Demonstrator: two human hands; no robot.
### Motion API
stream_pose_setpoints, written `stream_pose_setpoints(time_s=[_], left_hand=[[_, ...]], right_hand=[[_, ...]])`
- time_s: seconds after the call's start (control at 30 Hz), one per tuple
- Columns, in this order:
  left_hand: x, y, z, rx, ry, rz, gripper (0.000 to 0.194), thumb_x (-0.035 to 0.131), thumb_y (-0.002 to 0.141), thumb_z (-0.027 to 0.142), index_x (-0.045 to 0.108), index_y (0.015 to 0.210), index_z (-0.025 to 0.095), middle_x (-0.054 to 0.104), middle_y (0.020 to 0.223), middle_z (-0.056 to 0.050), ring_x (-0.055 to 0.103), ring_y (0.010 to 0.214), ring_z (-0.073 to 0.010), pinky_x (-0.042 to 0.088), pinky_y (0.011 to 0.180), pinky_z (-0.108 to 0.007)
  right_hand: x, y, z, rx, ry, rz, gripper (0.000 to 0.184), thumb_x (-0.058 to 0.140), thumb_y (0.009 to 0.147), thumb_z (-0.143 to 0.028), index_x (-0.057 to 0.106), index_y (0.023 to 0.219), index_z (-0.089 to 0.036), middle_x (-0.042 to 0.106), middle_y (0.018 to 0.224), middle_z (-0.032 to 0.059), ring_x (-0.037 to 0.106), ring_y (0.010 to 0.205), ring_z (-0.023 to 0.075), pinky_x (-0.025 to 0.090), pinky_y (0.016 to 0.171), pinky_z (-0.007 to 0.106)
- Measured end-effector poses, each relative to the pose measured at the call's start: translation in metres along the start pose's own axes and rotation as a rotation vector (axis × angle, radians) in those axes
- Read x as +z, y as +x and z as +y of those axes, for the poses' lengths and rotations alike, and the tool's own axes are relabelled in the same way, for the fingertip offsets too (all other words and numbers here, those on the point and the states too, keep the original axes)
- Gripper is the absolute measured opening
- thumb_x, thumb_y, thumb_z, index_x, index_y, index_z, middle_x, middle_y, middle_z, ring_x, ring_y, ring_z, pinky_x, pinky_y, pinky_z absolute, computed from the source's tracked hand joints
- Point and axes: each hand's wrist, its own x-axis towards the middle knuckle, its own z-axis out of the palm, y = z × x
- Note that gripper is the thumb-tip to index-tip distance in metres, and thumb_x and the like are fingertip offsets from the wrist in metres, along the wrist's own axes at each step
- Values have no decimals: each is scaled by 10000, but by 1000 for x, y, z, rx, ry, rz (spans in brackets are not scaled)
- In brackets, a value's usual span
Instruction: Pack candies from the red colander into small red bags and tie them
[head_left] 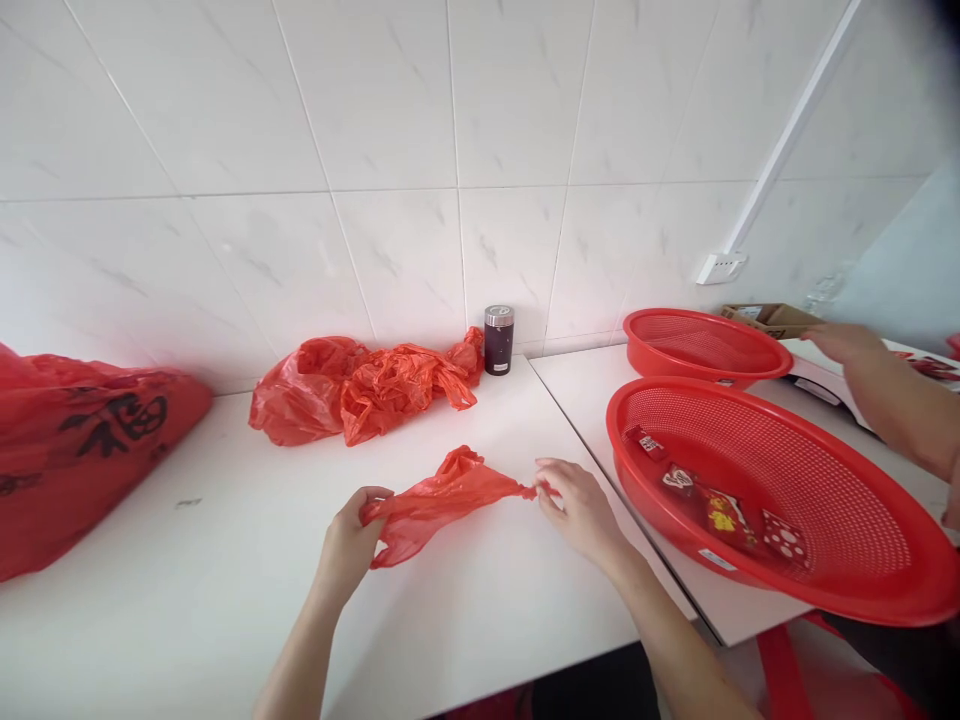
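Nearest the camera are two bare forearms, ending in the left hand (352,545) and the right hand (581,510), with a thin red plastic bag (442,500) stretched between them just above the smooth white tabletop (225,600).

At the far left a big red sack (97,440) bulges, its film pulled fairly taut under a bold black brushed character. To its right, against the wall (390,100) of glossy white tiles with faint grey veins, lies a heap of crumpled bags (375,385), translucent orange-red and full of sharp creases.

In front of that heap, the left grip is clamped on the wide, loose end of the bag; the film narrows rightward into a tight twist, on which the right grip is pinched, thumb against fingers. Behind stands an upright dark cup (499,340), a cylinder with a silvery lid, near the seam where two tables meet.

Right of the seam, a broad, round basket (847,500) of red perforated plastic holds a few glossy printed packets (727,520). A smaller red basket (705,345) sits behind it, near an open cardboard box (780,318). Another person's arm (892,390) reaches in at the far right.
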Motion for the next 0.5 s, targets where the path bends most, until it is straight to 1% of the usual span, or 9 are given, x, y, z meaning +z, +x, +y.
stream_pose_setpoints(time_s=[0.07, 0.1, 0.17, 0.23, 0.27, 0.33, 0.4, 0.43, 0.5], left_hand=[[2, -6, 10, -59, -145, -43, 213, 540, 657, 278, 573, 866, 297, 666, 696, 7, 631, 593, -202, 457, 520, -284], [6, -10, 15, -71, -206, -71, 210, 560, 659, 303, 567, 868, 300, 653, 682, 13, 620, 576, -197, 448, 508, -281], [16, -18, 26, -86, -339, -163, 210, 592, 659, 320, 559, 866, 308, 635, 666, 27, 596, 546, -177, 430, 491, -267], [26, -28, 36, -95, -476, -269, 165, 627, 677, 331, 556, 823, 302, 607, 641, 38, 575, 530, -151, 428, 492, -248], [30, -35, 40, -103, -544, -323, 150, 649, 687, 345, 554, 790, 292, 595, 636, 39, 574, 538, -142, 439, 503, -241], [30, -47, 44, -149, -650, -411, 190, 696, 688, 382, 558, 751, 267, 596, 659, 29, 594, 576, -139, 471, 531, -236], [19, -53, 42, -232, -738, -427, 237, 737, 667, 369, 595, 811, 245, 640, 742, 9, 641, 657, -150, 514, 580, -238], [8, -53, 39, -275, -787, -384, 266, 751, 654, 335, 612, 857, 233, 662, 793, -1, 660, 704, -154, 533, 611, -236], [-18, -46, 30, -326, -903, -204, 306, 757, 630, 236, 627, 907, 217, 684, 849, -2, 675, 759, -143, 554, 661, -218]], right_hand=[[-4, -2, -34, -38, 99, 131, 195, 434, 902, -218, 613, 978, -231, 637, 1127, 79, 590, 1054, 222, 459, 926, 387], [-3, -4, -54, -71, 176, 149, 214, 417, 915, -218, 609, 1007, -234, 644, 1103, 74, 598, 1037, 209, 470, 912, 358], [8, -7, -89, -175, 308, 19, 234, 407, 924, -206, 612, 1025, -258, 670, 998, 38, 629, 921, 174, 497, 833, 296], [25, -7, -109, -251, 331, -126, 256, 421, 910, -174, 621, 1041, -267, 679, 943, 16, 631, 860, 161, 497, 796, 277], [33, -4, -111, -255, 290, -165, 277, 426, 896, -152, 625, 1056, -258, 679, 954, 21, 627, 879, 168, 491, 808, 285], [44, 5, -101, -182, 128, -234, 327, 440, 872, -136, 614, 1134, -225, 668, 1049, 50, 609, 975, 201, 473, 852, 320], [44, 15, -81, -80, -28, -350, 410, 519, 828, -164, 580, 1231, -197, 643, 1151, 86, 593, 1041, 245, 466, 853, 344], [39, 19, -72, -44, -72, -412, 487, 579, 784, -181, 562, 1270, -195, 636, 1178, 95, 597, 1041, 260, 472, 826, 341], [25, 25, -59, -11, -103, -522, 666, 669, 694, -197, 517, 1340, -246, 639, 1198, 70, 619, 1005, 256, 483, 752, 307]])
